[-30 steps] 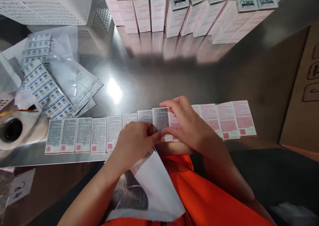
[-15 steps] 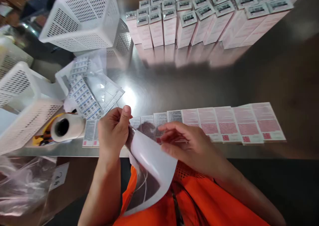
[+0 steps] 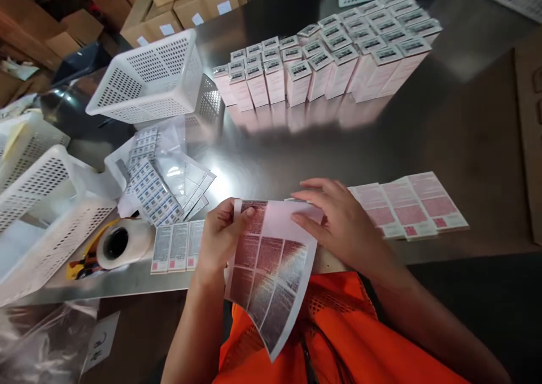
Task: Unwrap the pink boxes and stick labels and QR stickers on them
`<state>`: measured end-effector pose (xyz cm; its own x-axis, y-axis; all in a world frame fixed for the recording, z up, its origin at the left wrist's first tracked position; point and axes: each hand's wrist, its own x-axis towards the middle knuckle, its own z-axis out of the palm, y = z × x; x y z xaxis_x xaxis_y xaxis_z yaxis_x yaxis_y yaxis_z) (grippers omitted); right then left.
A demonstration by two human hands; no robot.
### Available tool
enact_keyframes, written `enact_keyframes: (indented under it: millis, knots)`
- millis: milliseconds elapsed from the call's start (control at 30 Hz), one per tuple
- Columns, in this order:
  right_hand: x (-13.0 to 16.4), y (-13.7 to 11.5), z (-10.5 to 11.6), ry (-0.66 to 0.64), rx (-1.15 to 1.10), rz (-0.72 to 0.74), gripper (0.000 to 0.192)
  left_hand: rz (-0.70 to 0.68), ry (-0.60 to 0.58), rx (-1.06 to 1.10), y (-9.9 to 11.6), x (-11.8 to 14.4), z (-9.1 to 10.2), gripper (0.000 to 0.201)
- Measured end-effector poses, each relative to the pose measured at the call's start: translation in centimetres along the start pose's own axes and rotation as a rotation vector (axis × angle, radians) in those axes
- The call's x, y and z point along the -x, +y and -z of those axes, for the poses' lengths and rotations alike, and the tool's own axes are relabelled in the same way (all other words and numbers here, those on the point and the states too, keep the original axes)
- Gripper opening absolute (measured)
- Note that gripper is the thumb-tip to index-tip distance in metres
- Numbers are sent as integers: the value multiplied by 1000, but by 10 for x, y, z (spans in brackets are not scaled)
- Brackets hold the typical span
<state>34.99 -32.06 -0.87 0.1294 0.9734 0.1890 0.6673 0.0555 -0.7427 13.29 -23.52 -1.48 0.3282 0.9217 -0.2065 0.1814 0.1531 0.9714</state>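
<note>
A curved sheet of labels (image 3: pixel 265 271) with dark printed blocks and a bare white strip is in my left hand (image 3: pixel 222 234). My left thumb presses on the printed block at its top left corner. My right hand (image 3: pixel 342 220) is at the sheet's top right, thumb over the bare strip and fingers stretched apart beyond the upper edge. A row of flat pink-and-white boxes (image 3: pixel 410 206) lies along the table edge, partly hidden by my hands and the sheet. Its left end shows grey-printed boxes (image 3: pixel 178 248).
Many upright pink-and-white boxes (image 3: pixel 305 82) stand at the back. White perforated baskets (image 3: pixel 144 73) are on the left, near label sheets (image 3: pixel 154 195) in plastic and a roll of clear film (image 3: pixel 131 243). Cardboard boxes (image 3: pixel 207 8) sit behind, and a plastic bag (image 3: pixel 46 339) hangs low left.
The sheet has turned so its printed side faces me. My right hand has moved up and right to its top right corner. The camera view has shifted, showing more of the background.
</note>
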Motion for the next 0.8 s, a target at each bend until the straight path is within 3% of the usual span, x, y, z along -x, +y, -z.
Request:
enact_keyframes:
  millis: [100,267,433,667,800]
  knots:
    - [-2,-12,-7,84,-30,121,25,-65,-16,-93,0,8,-6,17]
    - [-7,-26,-16,116,-137,158,2,-187,-50,-222,9,20,-6,16]
    - [-6,-29,-25,182,-169,184,7,-270,53,-320,9,26,-6,25]
    - [5,-33,-41,478,1,234,17,-296,116,-350,11,27,-12,20]
    - [6,-36,-45,497,21,218,21,-305,138,-403,13,27,-12,23]
